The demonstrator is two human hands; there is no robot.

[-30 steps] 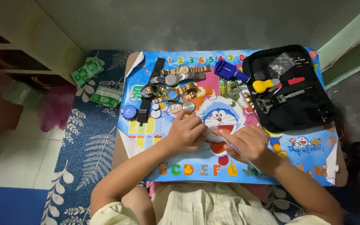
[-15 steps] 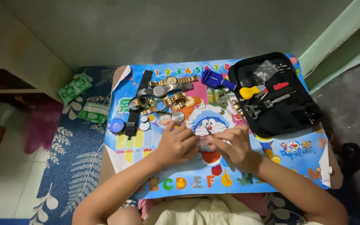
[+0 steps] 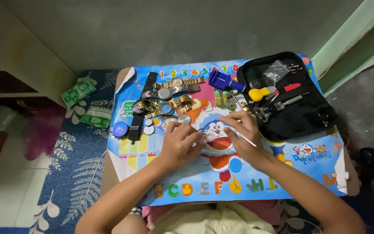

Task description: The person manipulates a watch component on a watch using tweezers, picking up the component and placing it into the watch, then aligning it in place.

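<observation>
Frame centre: left hand (image 3: 179, 145) pinches small watch part (image 3: 204, 138); right hand (image 3: 244, 132) grips thin tool (image 3: 244, 135); best steady part, probe gently

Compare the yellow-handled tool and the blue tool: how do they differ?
The yellow-handled tool lies inside the black case; the blue tool lies on the mat beside it. The yellow handle is rounded and bulbous; the blue tool looks blocky. Neither hand touches either.

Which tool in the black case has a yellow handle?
The screwdriver with the bulbous yellow handle, in the middle of the black case; the tool beside it has a red handle.
</observation>
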